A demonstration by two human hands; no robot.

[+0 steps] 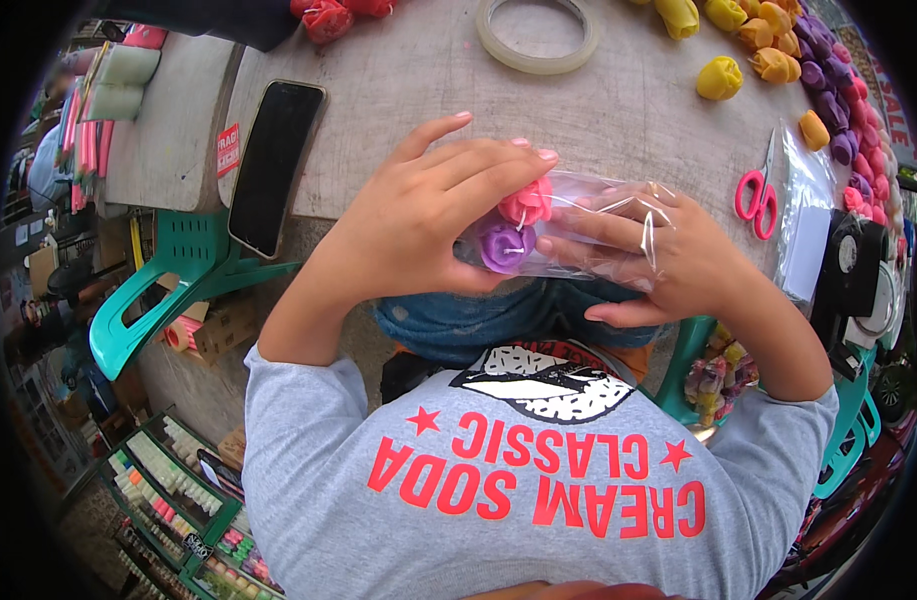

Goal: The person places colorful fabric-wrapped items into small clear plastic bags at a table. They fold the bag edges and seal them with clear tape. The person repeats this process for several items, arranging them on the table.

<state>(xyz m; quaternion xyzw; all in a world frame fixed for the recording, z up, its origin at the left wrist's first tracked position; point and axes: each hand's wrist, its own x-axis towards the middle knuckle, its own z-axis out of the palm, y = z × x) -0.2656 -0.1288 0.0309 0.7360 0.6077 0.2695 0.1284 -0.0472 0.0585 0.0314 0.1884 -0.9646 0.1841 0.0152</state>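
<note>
A clear plastic bag [605,262] lies sideways above the table's near edge. At its left end are a pink rose-shaped candle [527,203] and a purple rose-shaped candle [506,247], each with a pale wick. My left hand [433,205] closes round that end, fingers over the top and thumb beneath, index finger raised. From the right, the fingers of my right hand [643,240] reach out flat inside the bag behind its film, their tips close to the candles. The right thumb stays outside, below and apart from the fingers.
A phone [275,165] overhangs the table edge at left, by a green chair [163,275]. A tape roll [538,35] lies at the back. Pink-handled scissors [756,200] and clear plastic sheets [806,220] are at right, below yellow flower candles [719,78] and several colored rows.
</note>
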